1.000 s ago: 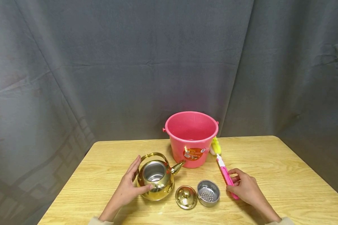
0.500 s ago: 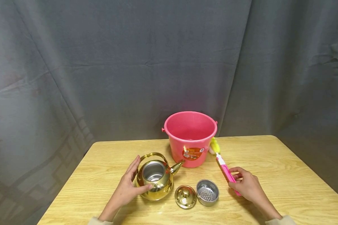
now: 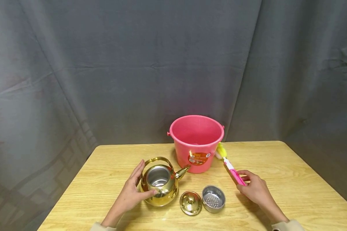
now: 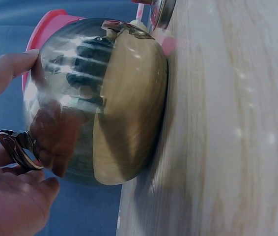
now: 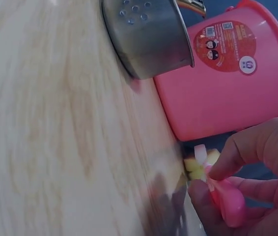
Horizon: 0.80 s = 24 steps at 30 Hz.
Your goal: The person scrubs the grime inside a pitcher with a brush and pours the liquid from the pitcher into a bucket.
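Note:
In the head view a gold teapot [image 3: 162, 195] stands uncovered on the table, spout toward the pink bucket. My left hand [image 3: 130, 194] holds its left side, thumb on the front of the body; the left wrist view shows the fingers [image 4: 23, 184] by the handle's base. My right hand [image 3: 255, 189] pinches the pink handle of a brush [image 3: 235, 175] with a yellow head, which lies beside the bucket. The handle's near end is hidden in the hand. A gold lid [image 3: 191, 202] and a steel strainer [image 3: 213, 199] sit between the hands.
The pink bucket [image 3: 196, 150] stands at the back of the wooden table [image 3: 104, 170], close behind the teapot spout. A grey curtain [image 3: 150, 70] hangs behind the table.
My right hand has shifted slightly right and away from me, and the handle's near end has risen into it. The left hand and teapot have stayed put.

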### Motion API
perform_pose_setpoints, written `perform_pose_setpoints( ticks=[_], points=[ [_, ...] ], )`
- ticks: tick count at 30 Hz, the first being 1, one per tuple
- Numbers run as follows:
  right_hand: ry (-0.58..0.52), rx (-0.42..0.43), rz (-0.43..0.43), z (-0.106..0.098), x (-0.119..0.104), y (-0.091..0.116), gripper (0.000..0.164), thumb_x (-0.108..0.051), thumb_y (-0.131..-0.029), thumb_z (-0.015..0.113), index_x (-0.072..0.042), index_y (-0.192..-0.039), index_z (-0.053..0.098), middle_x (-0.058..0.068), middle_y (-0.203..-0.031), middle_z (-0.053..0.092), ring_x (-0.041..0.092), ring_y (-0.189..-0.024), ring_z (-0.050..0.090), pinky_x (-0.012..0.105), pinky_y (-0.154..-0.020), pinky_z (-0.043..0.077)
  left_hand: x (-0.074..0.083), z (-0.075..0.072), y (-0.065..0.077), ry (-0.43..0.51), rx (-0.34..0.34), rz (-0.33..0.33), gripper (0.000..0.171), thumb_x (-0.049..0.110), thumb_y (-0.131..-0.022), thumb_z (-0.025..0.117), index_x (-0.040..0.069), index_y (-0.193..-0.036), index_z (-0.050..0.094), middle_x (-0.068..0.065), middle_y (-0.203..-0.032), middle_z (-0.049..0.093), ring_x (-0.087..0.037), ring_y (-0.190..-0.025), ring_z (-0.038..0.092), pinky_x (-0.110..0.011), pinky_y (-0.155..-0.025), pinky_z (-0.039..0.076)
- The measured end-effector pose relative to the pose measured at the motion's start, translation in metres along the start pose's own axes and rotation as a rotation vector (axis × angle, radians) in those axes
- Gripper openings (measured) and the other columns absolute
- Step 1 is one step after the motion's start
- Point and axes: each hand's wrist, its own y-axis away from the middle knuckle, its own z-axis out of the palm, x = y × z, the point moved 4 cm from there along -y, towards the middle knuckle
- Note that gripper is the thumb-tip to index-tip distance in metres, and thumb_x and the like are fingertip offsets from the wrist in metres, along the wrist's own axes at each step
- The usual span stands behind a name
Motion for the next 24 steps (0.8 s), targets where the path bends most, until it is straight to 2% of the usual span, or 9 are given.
perform_pose_setpoints(
  ticks=[8, 13, 19, 24],
  points=[
    [0.024, 0.031, -0.001, 0.0023, 0.0075, 0.0007, 0.052, -0.006, -0.072, 0.074, 0.002, -0.122, 0.06, 0.024, -0.101, 0.067, 0.024, -0.074, 0.066, 0.029, -0.058, 0.049, -0.0007, 0.0025, -0.0001, -0.014, -0.01, -0.009, 0.112, 0.026, -0.065, 0.09, 0.002, -0.152, 0.024, -0.003, -0.159, 0.014, -0.032, -0.142, 0.019, -0.037, -0.111, 0.021],
    [0.061, 0.07, -0.023, 0.0005, 0.0084, 0.0001, 0.05, -0.002, -0.07, 0.071, 0.001, -0.12, 0.062, 0.023, -0.098, 0.068, 0.029, -0.081, 0.066, 0.033, -0.063, 0.047, -0.0003, 0.0026, 0.0003, -0.003, -0.006, 0.003, 0.111, 0.025, -0.065, 0.091, 0.002, -0.152, 0.025, -0.003, -0.159, 0.015, -0.031, -0.142, 0.02, -0.037, -0.111, 0.022],
    [0.066, 0.071, -0.03, 0.0001, 0.0077, -0.0018, 0.049, -0.002, -0.072, 0.069, 0.001, -0.121, 0.063, 0.024, -0.1, 0.068, 0.031, -0.083, 0.067, 0.035, -0.064, 0.048, -0.0006, 0.002, 0.0006, 0.001, -0.001, 0.011, 0.111, 0.026, -0.065, 0.091, 0.003, -0.152, 0.026, -0.004, -0.159, 0.015, -0.032, -0.142, 0.02, -0.037, -0.111, 0.022],
    [0.052, 0.088, -0.017, 0.0003, 0.0071, -0.0034, 0.05, -0.002, -0.073, 0.067, 0.001, -0.122, 0.064, 0.022, -0.101, 0.068, 0.025, -0.079, 0.065, 0.033, -0.063, 0.046, -0.001, 0.0016, 0.0003, 0.002, 0.003, 0.012, 0.111, 0.026, -0.065, 0.091, 0.002, -0.152, 0.025, -0.005, -0.159, 0.016, -0.032, -0.142, 0.02, -0.037, -0.111, 0.022]
  ],
)
